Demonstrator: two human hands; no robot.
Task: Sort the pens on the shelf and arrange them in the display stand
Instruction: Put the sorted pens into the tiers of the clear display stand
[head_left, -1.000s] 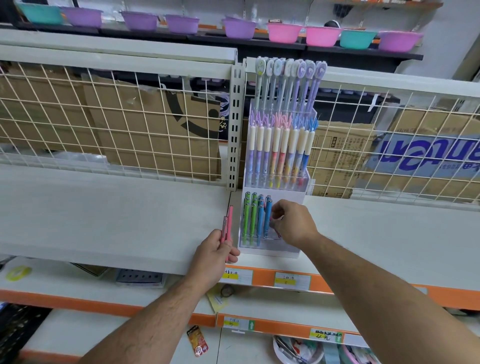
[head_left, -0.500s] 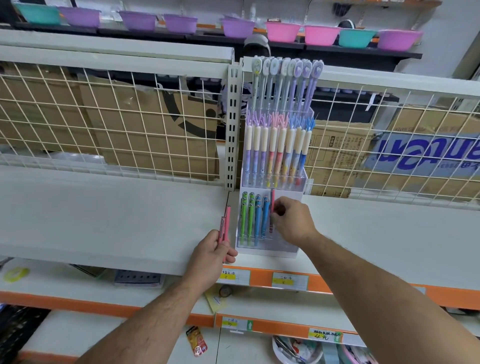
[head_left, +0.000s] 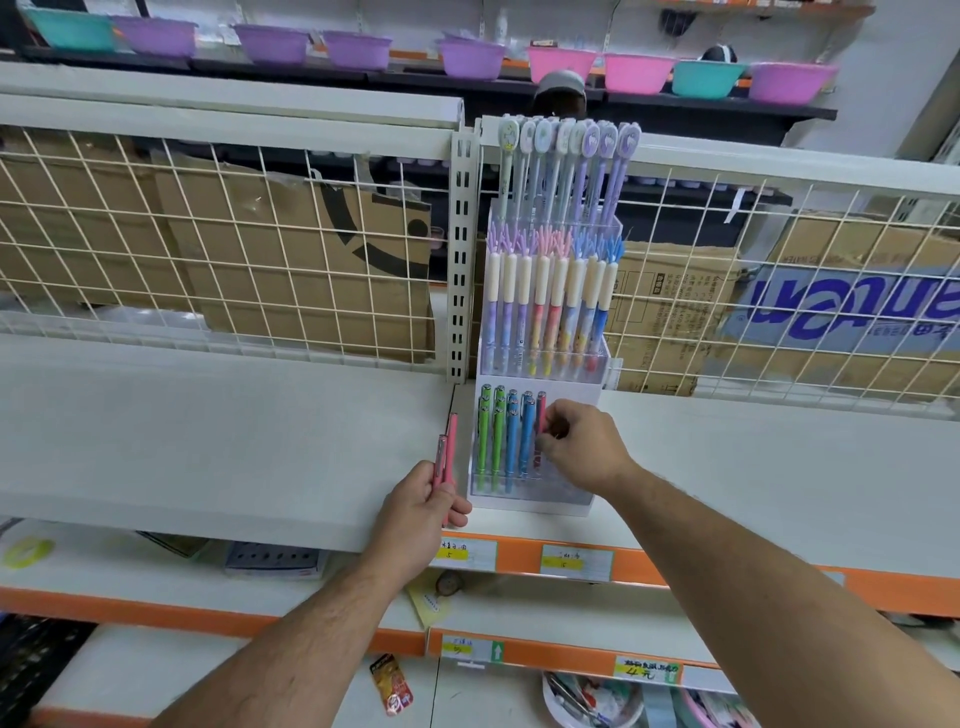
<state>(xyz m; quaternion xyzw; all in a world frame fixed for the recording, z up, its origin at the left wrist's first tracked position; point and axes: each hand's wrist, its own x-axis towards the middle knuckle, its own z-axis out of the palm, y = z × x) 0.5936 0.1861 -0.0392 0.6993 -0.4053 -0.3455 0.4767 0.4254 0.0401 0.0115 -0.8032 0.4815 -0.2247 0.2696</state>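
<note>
Now you're placing a pink pen (head_left: 541, 413) into the display stand (head_left: 530, 501).
Your right hand (head_left: 582, 447) pinches it beside the blue pens (head_left: 519, 439); your left hand (head_left: 423, 512) grips two pink pens (head_left: 447, 452).

Green and blue pens (head_left: 498, 441) stand upright in the display stand (head_left: 530, 501).

My right hand (head_left: 582, 447) covers the lower barrel of the pink pen (head_left: 541, 410) it pinches, so I cannot tell whether its tip sits in a slot of the display stand (head_left: 530, 503). The near ends of the two pink pens (head_left: 448, 447) vanish inside my left hand (head_left: 421, 506). The writing on the price labels (head_left: 575, 561) along the shelf's near edge is too small for me to read. At the right, the cardboard box (head_left: 852, 312) with blue lettering runs off the picture's edge. The bottom edge cuts a tub (head_left: 551, 699) of small goods I cannot identify.
</note>
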